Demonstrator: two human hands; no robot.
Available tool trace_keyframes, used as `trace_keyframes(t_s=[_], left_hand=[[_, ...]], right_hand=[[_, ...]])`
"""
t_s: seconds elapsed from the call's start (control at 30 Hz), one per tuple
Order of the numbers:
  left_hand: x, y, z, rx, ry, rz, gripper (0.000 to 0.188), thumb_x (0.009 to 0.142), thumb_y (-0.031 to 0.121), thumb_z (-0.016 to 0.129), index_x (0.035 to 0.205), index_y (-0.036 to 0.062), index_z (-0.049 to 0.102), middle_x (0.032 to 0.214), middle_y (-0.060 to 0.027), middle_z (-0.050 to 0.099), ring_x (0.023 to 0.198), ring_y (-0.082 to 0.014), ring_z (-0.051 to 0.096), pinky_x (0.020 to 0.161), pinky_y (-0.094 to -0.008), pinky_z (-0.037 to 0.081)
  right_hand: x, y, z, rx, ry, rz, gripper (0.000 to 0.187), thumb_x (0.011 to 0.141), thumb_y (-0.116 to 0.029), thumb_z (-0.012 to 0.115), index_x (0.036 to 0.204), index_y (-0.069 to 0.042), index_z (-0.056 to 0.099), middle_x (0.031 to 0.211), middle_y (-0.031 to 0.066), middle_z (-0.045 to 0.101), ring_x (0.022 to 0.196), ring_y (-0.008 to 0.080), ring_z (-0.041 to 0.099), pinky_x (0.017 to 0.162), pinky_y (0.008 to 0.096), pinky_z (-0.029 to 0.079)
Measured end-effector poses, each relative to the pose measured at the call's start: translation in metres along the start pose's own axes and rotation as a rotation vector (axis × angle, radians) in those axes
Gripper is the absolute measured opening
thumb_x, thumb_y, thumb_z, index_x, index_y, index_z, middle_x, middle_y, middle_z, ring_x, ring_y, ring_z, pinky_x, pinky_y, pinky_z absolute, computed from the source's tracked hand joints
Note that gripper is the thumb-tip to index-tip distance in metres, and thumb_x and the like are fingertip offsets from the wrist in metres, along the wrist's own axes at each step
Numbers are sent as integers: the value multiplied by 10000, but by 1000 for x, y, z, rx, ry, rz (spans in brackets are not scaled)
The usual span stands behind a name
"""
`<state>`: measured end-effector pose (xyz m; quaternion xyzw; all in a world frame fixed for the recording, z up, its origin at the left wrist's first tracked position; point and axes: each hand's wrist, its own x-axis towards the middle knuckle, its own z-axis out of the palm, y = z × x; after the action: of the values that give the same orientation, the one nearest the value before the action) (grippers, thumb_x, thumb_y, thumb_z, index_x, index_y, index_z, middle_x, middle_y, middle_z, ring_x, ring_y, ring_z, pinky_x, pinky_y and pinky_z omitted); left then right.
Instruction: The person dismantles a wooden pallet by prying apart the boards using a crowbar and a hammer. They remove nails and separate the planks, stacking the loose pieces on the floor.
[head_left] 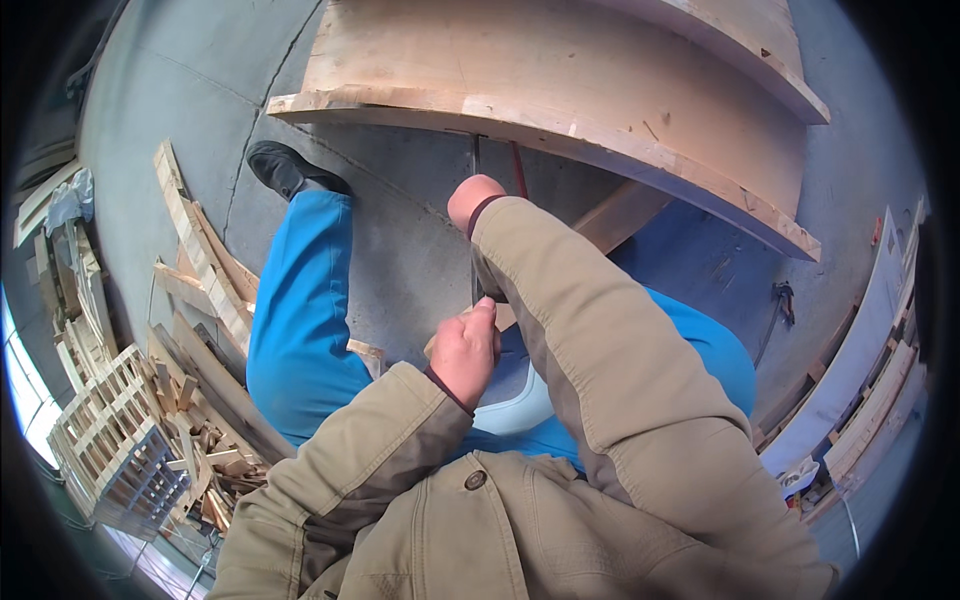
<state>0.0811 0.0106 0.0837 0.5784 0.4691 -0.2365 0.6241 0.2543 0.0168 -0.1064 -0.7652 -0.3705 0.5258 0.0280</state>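
A thin metal bar (475, 270) runs from under the near edge of a large wooden panel (570, 60) toward me. My right hand (477, 200) is closed around the bar just below the panel edge; its fingers are mostly hidden behind the hand. My left hand (465, 355) is a fist with the thumb on top, at the bar's near end. A bit of tan material shows beside its fingers, but what it grips is hidden. A red rod (519, 170) stands just right of my right hand, under the panel.
Long boards (200, 245) lean on the floor at the left, beside a slatted crate (100, 430) and scrap wood (215, 470). A dark clamp-like tool (783, 303) lies at the right. Stacked planks (870, 410) line the right side. A pale blue seat (515, 405) shows between my legs.
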Motion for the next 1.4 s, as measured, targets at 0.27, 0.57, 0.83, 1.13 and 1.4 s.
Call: trace_keyframes(t_s=[0.27,0.57,0.83,1.13,1.4], left_hand=[[9,-34,-5,16,31,26,568,1059,367,491,615,17,555,560,-39,522,528,-140,482,521,-331,394],[32,-89,-12,-51,-122,167,539,1051,409,506,655,46,552,571,-24,498,502,-134,457,485,-314,373],[37,-87,-27,51,-200,92,457,1020,397,547,818,-5,625,653,-59,585,577,-154,555,546,-327,429],[30,-80,-43,-149,-222,173,308,991,280,572,840,12,559,613,-53,569,520,-138,530,486,-317,406],[45,-97,-34,-71,-182,204,207,985,177,594,869,24,516,638,5,511,537,-90,474,469,-290,364]], right_hand=[[-3,-11,26,658,253,298,234,872,-133,598,757,-46,783,734,136,731,704,261,728,698,378,557],[-33,-14,42,1118,468,379,261,859,-156,628,808,87,708,738,227,704,693,328,731,707,410,571],[-63,-40,71,1440,505,378,375,956,-316,689,1027,41,599,750,84,585,548,191,575,512,352,484],[-65,28,108,790,755,636,432,884,-314,760,1087,59,677,870,175,711,665,228,693,573,363,553],[-40,43,115,500,660,719,498,816,-277,815,1173,35,661,1154,266,700,1119,401,669,972,443,528]])
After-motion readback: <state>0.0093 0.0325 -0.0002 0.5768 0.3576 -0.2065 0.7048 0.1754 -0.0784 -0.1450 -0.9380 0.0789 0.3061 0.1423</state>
